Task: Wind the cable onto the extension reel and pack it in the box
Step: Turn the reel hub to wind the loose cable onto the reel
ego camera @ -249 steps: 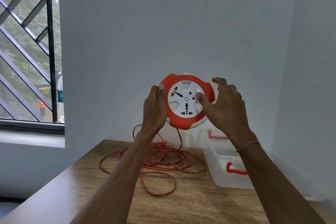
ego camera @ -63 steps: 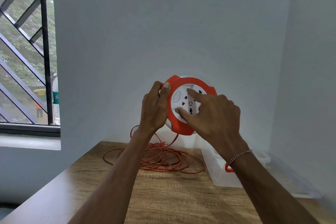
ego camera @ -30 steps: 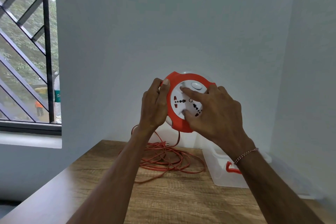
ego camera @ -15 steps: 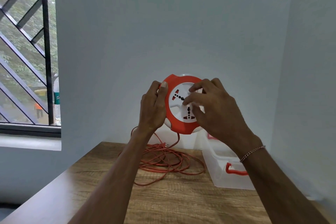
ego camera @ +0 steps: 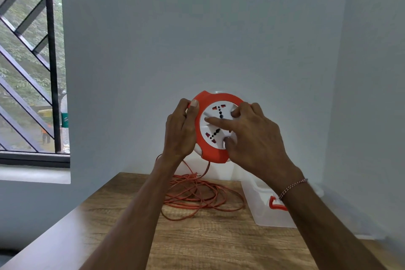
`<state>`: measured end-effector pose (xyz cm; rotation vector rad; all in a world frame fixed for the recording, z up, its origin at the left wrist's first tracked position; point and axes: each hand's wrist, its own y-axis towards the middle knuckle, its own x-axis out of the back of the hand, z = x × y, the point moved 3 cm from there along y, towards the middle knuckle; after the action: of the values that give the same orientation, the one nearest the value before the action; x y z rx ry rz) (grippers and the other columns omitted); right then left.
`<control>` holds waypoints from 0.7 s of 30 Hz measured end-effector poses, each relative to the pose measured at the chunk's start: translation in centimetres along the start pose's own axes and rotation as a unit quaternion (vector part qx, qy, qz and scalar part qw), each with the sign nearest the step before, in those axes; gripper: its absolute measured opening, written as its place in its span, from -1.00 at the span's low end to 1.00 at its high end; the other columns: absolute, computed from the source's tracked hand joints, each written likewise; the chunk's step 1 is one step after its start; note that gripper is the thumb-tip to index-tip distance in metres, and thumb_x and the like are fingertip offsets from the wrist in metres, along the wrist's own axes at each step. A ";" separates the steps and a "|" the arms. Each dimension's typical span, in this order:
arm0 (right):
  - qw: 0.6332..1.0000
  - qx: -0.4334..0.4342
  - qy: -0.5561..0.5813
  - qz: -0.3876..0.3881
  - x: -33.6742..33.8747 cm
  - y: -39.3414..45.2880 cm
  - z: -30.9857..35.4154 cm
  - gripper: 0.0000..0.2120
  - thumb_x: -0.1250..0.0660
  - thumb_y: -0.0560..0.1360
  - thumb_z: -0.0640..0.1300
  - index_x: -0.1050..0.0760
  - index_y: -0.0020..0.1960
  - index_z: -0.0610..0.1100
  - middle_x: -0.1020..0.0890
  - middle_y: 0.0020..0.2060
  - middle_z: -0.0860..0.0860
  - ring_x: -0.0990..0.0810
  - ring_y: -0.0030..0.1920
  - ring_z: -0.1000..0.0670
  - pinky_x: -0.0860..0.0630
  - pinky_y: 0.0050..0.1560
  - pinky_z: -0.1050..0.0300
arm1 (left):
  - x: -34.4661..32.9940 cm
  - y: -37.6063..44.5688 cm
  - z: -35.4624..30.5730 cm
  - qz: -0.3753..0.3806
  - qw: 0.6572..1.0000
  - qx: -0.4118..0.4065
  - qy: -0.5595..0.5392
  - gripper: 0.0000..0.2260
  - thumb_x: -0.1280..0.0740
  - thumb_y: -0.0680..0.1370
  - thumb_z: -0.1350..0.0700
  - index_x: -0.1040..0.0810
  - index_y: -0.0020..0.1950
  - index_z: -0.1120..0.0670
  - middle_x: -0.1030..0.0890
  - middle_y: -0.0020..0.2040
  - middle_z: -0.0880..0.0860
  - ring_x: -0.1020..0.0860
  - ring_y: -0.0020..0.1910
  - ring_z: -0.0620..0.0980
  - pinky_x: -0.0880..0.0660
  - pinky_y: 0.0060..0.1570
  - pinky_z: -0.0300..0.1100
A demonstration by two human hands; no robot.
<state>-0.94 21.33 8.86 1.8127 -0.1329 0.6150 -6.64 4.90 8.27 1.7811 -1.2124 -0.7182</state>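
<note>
I hold a round orange extension reel (ego camera: 208, 149) with a white socket face upright in the air above the table. My left hand (ego camera: 180, 130) grips its left rim. My right hand (ego camera: 252, 136) lies over the white face, index finger stretched across it and thumb pressed at the lower edge. An orange cable (ego camera: 197, 195) hangs from the reel's underside and lies in loose loops on the wooden table (ego camera: 208, 245). A clear plastic box (ego camera: 265, 210) with an orange latch stands on the table at the right, partly hidden by my right forearm.
White walls close the table in at the back and right. A window with black diagonal bars (ego camera: 28, 68) is at the left, above a sill. The table's left edge runs diagonally toward me.
The white socket face has turned round under my right hand's fingers, and the cable pile on the table has shrunk and drawn closer to the wall. My left hand has stayed on the rim.
</note>
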 end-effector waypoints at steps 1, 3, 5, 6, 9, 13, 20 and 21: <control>1.000 -0.012 0.001 -0.005 0.0 0.0 -0.1 -0.45 -0.45 0.35 0.13 -0.43 0.32 0.23 -0.60 0.10 -0.07 -0.52 0.07 -0.10 -0.57 -0.13 0.02 | -0.1 0.0 0.0 0.001 1.000 0.000 -0.001 -0.70 -0.10 0.64 -0.11 -0.47 0.01 0.08 -0.65 -0.21 -0.19 -0.66 -0.31 -0.10 -0.59 -0.36 -0.27; 0.999 -0.045 0.011 -0.010 0.1 -0.1 -0.2 -0.44 -0.33 0.38 0.28 -0.40 0.35 0.21 -0.63 0.11 -0.05 -0.57 0.06 -0.10 -0.58 -0.10 -0.01 | -0.1 -0.1 0.0 0.002 1.000 0.001 0.001 -0.70 -0.10 0.64 -0.11 -0.46 -0.01 0.09 -0.64 -0.25 -0.19 -0.65 -0.33 -0.11 -0.56 -0.38 -0.30; 0.997 -0.078 0.027 -0.015 0.4 0.0 -0.1 -0.38 -0.23 0.38 0.40 -0.41 0.36 0.15 -0.67 0.06 -0.02 -0.64 -0.02 -0.09 -0.59 -0.08 -0.02 | -0.1 -0.1 0.0 0.002 1.000 -0.002 0.004 -0.71 -0.10 0.64 -0.11 -0.45 -0.02 0.07 -0.63 -0.27 -0.19 -0.64 -0.35 -0.11 -0.55 -0.39 -0.30; 0.995 -0.088 0.034 -0.017 0.6 0.1 -0.1 -0.35 -0.20 0.38 0.43 -0.42 0.36 0.12 -0.69 0.04 0.00 -0.66 -0.06 -0.08 -0.59 -0.08 0.00 | -0.2 -0.1 0.0 0.003 1.000 -0.002 0.005 -0.71 -0.10 0.64 -0.12 -0.46 -0.02 0.07 -0.63 -0.28 -0.17 -0.65 -0.34 -0.10 -0.57 -0.38 -0.28; 0.994 -0.096 0.043 -0.012 0.9 0.2 0.2 -0.34 -0.15 0.40 0.43 -0.44 0.36 0.08 -0.68 0.06 0.02 -0.66 -0.03 -0.07 -0.58 -0.04 0.02 | -0.2 0.0 0.0 0.002 1.000 0.006 0.005 -0.71 -0.10 0.63 -0.12 -0.46 0.01 0.06 -0.64 -0.25 -0.15 -0.66 -0.31 -0.08 -0.62 -0.35 -0.20; 0.996 -0.073 0.047 -0.017 1.3 0.4 0.0 -0.48 -0.29 0.43 0.29 -0.53 0.27 0.02 -0.63 0.12 -0.04 -0.51 0.11 -0.08 -0.55 -0.03 0.05 | -0.2 0.0 0.0 0.000 1.000 0.008 0.009 -0.72 -0.10 0.64 -0.11 -0.46 0.00 0.05 -0.64 -0.19 -0.11 -0.65 -0.32 -0.05 -0.65 -0.33 -0.10; 0.996 0.050 0.046 0.049 1.6 0.7 0.4 -0.63 -0.55 0.32 -0.16 -0.63 0.10 0.08 -0.51 0.29 -0.06 -0.37 0.26 -0.13 -0.54 0.06 -0.09 | -0.1 0.0 0.0 -0.009 1.000 0.011 0.000 -0.70 -0.10 0.64 -0.11 -0.47 -0.02 0.07 -0.63 -0.20 -0.05 -0.64 -0.32 0.00 -0.63 -0.33 -0.05; 0.995 0.055 0.026 0.077 1.4 0.6 0.6 -0.55 -0.56 0.31 -0.13 -0.60 0.16 0.12 -0.46 0.34 -0.05 -0.33 0.30 -0.14 -0.51 0.13 -0.11 | -0.1 0.0 0.0 -0.008 1.000 0.010 -0.003 -0.70 -0.10 0.64 -0.11 -0.47 -0.02 0.08 -0.63 -0.21 -0.04 -0.64 -0.32 0.00 -0.62 -0.33 -0.04</control>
<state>0.22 20.84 9.94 1.9031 -0.2087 0.7908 -6.64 4.97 8.29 1.8086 -1.2139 -0.7230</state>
